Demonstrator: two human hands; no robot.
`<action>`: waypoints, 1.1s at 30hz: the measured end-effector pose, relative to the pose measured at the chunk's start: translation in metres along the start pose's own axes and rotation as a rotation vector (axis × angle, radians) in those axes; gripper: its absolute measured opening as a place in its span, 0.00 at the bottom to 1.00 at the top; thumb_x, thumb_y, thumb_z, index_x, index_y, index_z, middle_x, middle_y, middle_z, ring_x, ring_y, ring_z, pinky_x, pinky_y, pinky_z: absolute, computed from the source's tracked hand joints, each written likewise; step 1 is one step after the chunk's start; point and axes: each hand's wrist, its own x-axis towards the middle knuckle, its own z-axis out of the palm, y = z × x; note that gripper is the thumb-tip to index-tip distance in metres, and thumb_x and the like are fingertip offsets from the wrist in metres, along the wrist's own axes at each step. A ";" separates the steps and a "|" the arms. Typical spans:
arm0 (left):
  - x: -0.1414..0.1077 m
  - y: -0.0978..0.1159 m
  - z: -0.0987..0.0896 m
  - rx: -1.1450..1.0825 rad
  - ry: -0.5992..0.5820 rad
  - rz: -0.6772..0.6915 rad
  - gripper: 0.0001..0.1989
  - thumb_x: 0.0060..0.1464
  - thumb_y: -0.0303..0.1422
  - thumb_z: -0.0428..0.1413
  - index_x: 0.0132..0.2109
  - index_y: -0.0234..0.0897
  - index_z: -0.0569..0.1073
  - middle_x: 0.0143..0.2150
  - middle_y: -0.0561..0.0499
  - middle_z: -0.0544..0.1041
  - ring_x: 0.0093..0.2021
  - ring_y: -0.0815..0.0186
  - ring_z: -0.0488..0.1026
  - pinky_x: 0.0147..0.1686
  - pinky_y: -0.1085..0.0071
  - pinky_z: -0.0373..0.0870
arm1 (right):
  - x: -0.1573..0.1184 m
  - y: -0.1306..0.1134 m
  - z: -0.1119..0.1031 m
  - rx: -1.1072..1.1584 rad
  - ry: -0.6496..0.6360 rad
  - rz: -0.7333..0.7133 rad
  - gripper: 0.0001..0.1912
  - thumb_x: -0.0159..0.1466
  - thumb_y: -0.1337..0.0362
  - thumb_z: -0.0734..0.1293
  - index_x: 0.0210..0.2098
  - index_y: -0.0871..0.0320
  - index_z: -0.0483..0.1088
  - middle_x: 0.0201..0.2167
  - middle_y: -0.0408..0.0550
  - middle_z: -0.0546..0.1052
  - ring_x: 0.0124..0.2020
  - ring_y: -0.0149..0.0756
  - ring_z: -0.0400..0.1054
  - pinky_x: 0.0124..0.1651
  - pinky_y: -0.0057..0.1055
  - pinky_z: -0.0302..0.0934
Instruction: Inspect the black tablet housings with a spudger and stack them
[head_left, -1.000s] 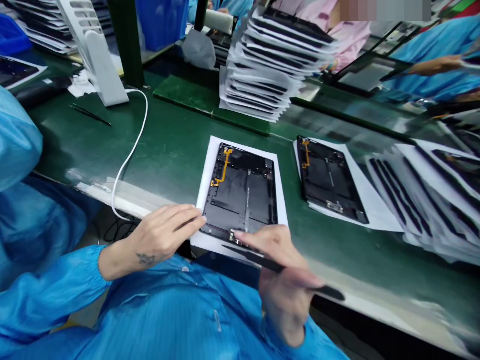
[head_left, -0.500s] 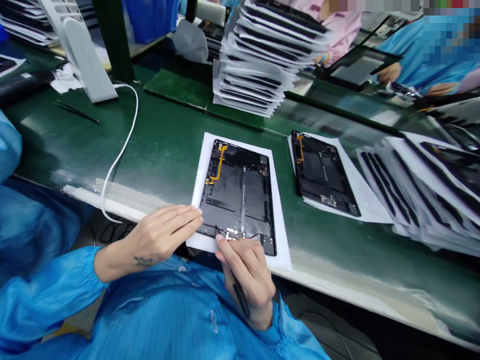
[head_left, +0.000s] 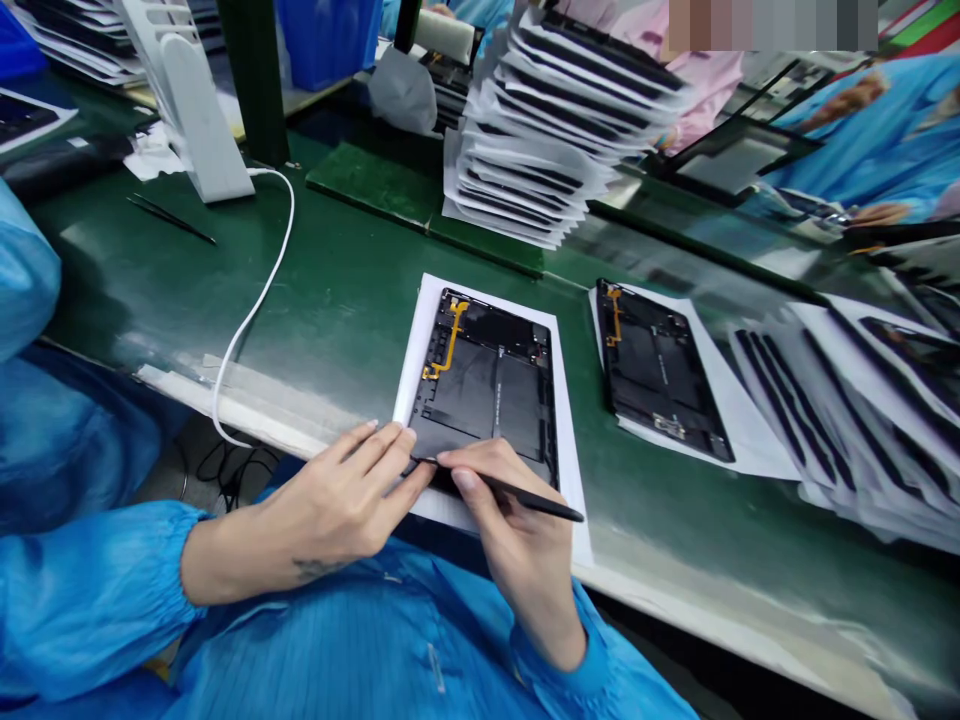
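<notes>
An opened tablet [head_left: 480, 385] with a dark inside and an orange flex cable [head_left: 454, 340] lies on a white sheet [head_left: 410, 345] by the table's front edge. My left hand [head_left: 349, 490] rests at its lower left corner, fingers stretched out and touching the frame. Black tweezers [head_left: 536, 500] are pinched in my right hand [head_left: 525, 530], held low and slanting over the tablet's lower end. Their tip meets the lower left edge close to my left fingertips. The small board at the tablet's bottom is hidden behind my right hand.
A second opened tablet [head_left: 660, 370] lies to the right, beside a fanned stack of sheets and tablets [head_left: 847, 430]. A tall stack [head_left: 525, 150] stands behind. Leftward are a white stand [head_left: 199, 120], a white cable [head_left: 262, 290] and other tweezers [head_left: 172, 218]. Co-workers sit across.
My right hand has turned, tilting the tweezers from steep to nearly flat, and their tip has shifted to the lower left edge. My left hand has moved closer, its fingers more spread.
</notes>
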 end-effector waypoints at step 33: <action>0.028 -0.012 0.000 -0.129 0.039 0.124 0.14 0.66 0.21 0.47 0.50 0.24 0.76 0.44 0.39 0.81 0.43 0.57 0.78 0.41 0.62 0.75 | -0.029 0.001 -0.025 -0.235 -0.017 -0.067 0.11 0.68 0.77 0.64 0.43 0.56 0.73 0.37 0.47 0.79 0.41 0.36 0.74 0.50 0.36 0.70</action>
